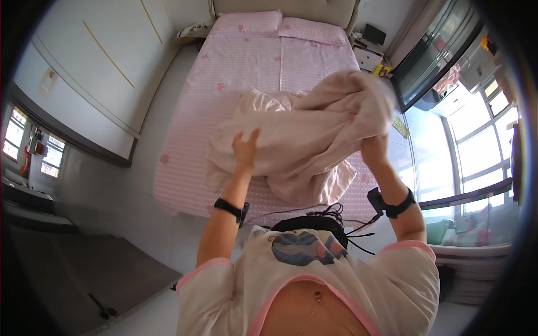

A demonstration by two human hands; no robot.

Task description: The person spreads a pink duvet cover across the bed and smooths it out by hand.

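A pale pink blanket lies bunched across the near half of the bed, its right end raised in a thick, slightly blurred fold. My left hand is over the left part of the blanket, fingers spread and gripping nothing. At the right end, my right hand holds up the blanket's fold; cloth covers its fingers. Under the blanket is a pink patterned bedsheet with small flower prints. A shinier, satin-like piece of cloth shows along the blanket's far edge.
Two pink pillows rest against a beige headboard. A white wardrobe stands left of the bed. To the right are a nightstand and a glass sliding door. Black cables hang from a black pouch at my waist.
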